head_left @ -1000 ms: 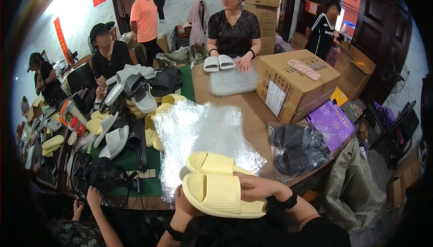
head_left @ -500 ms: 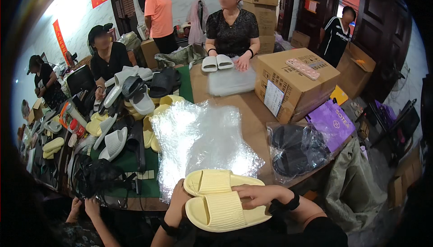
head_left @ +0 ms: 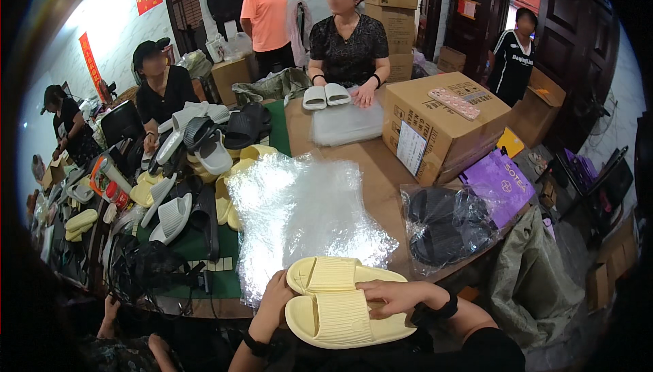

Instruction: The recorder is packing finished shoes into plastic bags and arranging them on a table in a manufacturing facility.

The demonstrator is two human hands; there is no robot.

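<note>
"Since both hands are on the yellow slippers [head_left: 343, 317], where is the pair?"

"At the near edge of the counter [head_left: 381, 178], side by side, just this side of the clear plastic bags [head_left: 306, 202]."

"Which way do they run?"

"Long axis left to right, toes toward the left hand [head_left: 273, 300], heels toward the right forearm [head_left: 469, 319]."

"And the fingers?"

"The left hand's are against the toe ends, partly hidden; I can't tell how firmly they close. The right hand's [head_left: 393, 296] are loosely spread over the footbeds, behind the ribbed straps [head_left: 341, 316]."

"Is either hand nearer?"

"No, both touch. The bags lie beyond the far slipper [head_left: 333, 273]."
</note>
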